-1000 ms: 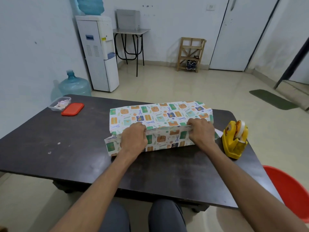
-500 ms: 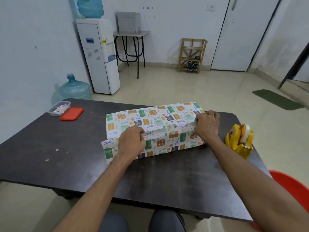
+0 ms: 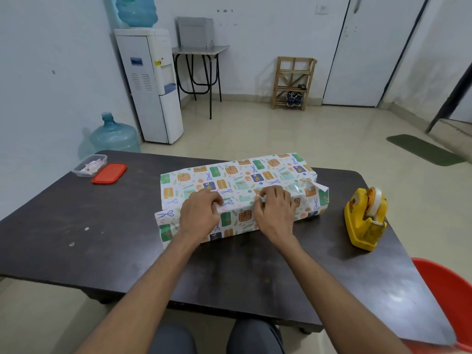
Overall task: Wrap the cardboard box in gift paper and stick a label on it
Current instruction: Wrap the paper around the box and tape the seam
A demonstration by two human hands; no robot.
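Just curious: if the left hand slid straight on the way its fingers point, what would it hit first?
Probably the right hand, which pinches the same fold of gift paper; depth is unclear.

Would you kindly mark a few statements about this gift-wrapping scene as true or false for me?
1. The left hand and right hand both pinch the patterned gift paper along its top seam. True.
2. The yellow plastic tape dispenser stands left of the paper. False: the yellow plastic tape dispenser stands to its right on the dark table.
3. The flat red lid closes the clear plastic container. False: the flat red lid lies beside the clear plastic container.
4. No label shows on the paper. True.
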